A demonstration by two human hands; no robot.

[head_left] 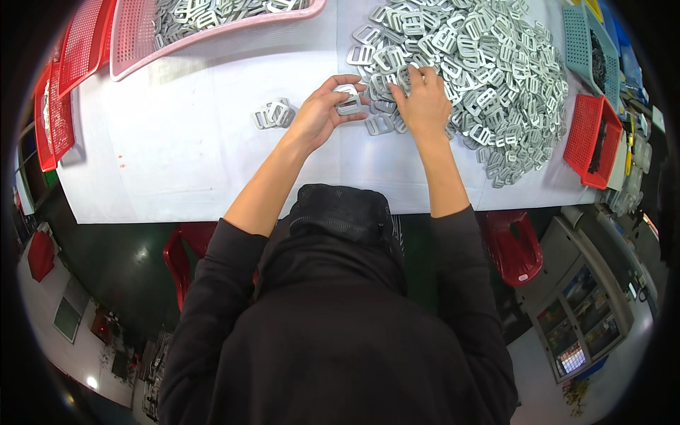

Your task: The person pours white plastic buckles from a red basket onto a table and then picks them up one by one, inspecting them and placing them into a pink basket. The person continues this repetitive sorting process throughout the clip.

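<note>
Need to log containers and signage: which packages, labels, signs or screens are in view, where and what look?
Pink basket: top left of the table, perforated rectangular tray holding grey buckles.
Red baskets: far left edge, stacked mesh trays.
Red basket: right table edge, small mesh tray.
Teal basket: top right, mesh tray.
No readable labels, signs or screens can be made out.

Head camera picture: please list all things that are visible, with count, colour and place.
buckle pile: too many to count, grey, table's right half
small buckle stack: a few, grey, left of the hands
held buckle: one, grey, in left hand
pink basket: one, holding grey buckles, top left
red baskets: one at right edge, more stacked at left edge
teal basket: one, top right
table: one, white
red stools: two, under the table
left hand: grip shut on held buckle
right hand: resting on the pile's edge, grip unclear
</note>
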